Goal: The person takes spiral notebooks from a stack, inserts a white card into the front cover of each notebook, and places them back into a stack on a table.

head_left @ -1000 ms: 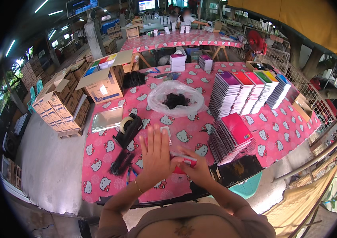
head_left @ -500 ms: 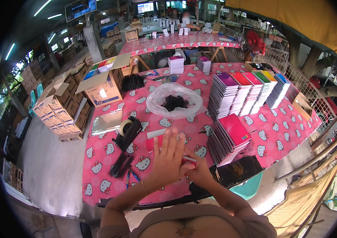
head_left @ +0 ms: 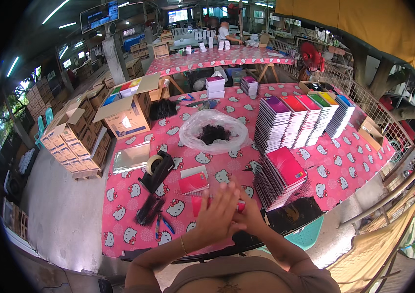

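My left hand lies with fingers stretched out over a small red-pink notebook, hiding most of it. Around the notebook's right end, my right hand is closed; its fingers are partly covered by the left hand. Just beyond them, another red-pink notebook rests flat on the table, with a white strip along its far side. To the right of my hands rises a tall stack of pink spiral notebooks.
A tape dispenser, a dark bristly bundle and blue-handled pliers lie left. Beyond are a plastic bag of black coils, an open carton and coloured notebook stacks. The table has a pink patterned cover.
My hands have shifted slightly right and nearer to me, over the held notebook. More of the flat notebook beyond them now shows.
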